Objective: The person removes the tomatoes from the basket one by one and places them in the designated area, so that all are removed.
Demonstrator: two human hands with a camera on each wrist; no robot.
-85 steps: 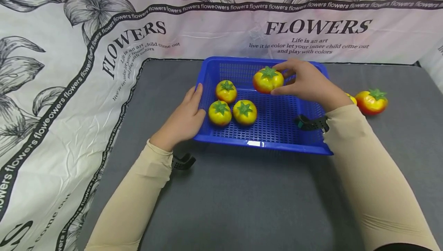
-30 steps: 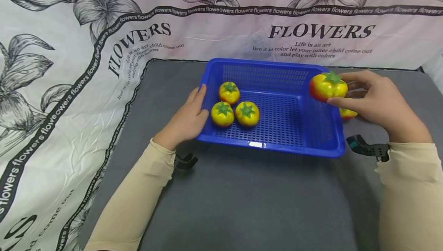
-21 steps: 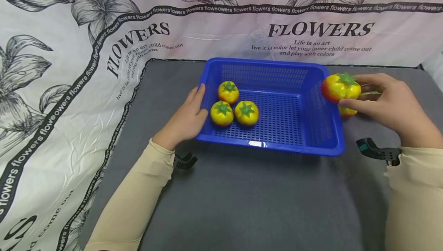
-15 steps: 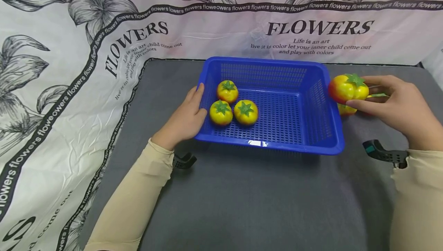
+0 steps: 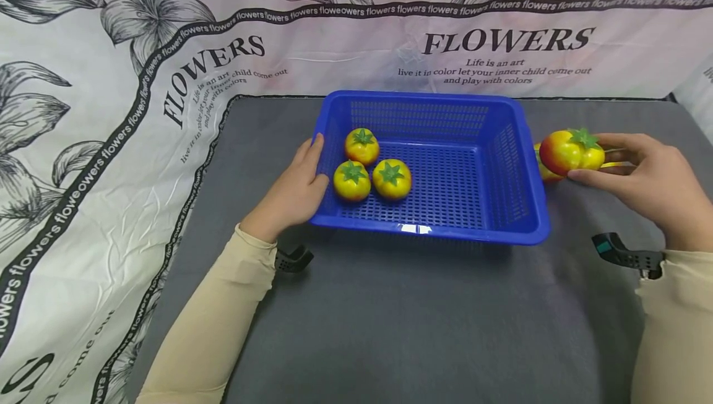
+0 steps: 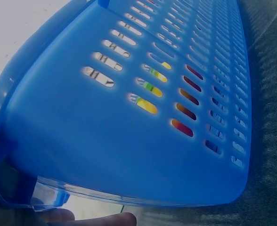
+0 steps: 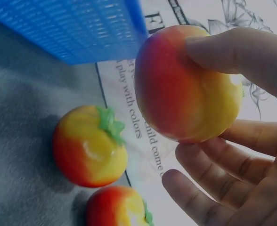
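Observation:
A red-and-yellow toy tomato (image 5: pixel 568 153) with a green star-shaped top is pinched between the thumb and fingers of my right hand (image 5: pixel 652 181), just outside the basket's right wall. In the right wrist view, the thumb presses one side of this tomato (image 7: pixel 176 89) and fingertips touch its underside. My left hand (image 5: pixel 292 197) holds the left rim of the blue plastic basket (image 5: pixel 429 231), thumb at the rim. Three smaller toy tomatoes (image 5: pixel 392 179) sit together in the basket's left part. Through the wall slots in the left wrist view, patches of yellow and red show.
Beyond the basket's right end, two more toy tomatoes lie on the grey table: one tomato (image 7: pixel 89 146) near the basket, another tomato (image 7: pixel 115 209) beside it. The held tomato and right hand partly hide them in the head view. A flower-printed cloth (image 5: pixel 345 51) rises behind.
My right hand has carried the tomato from above the basket's inside out over its right wall, then farther right and slightly lower. My left hand stays on the left rim.

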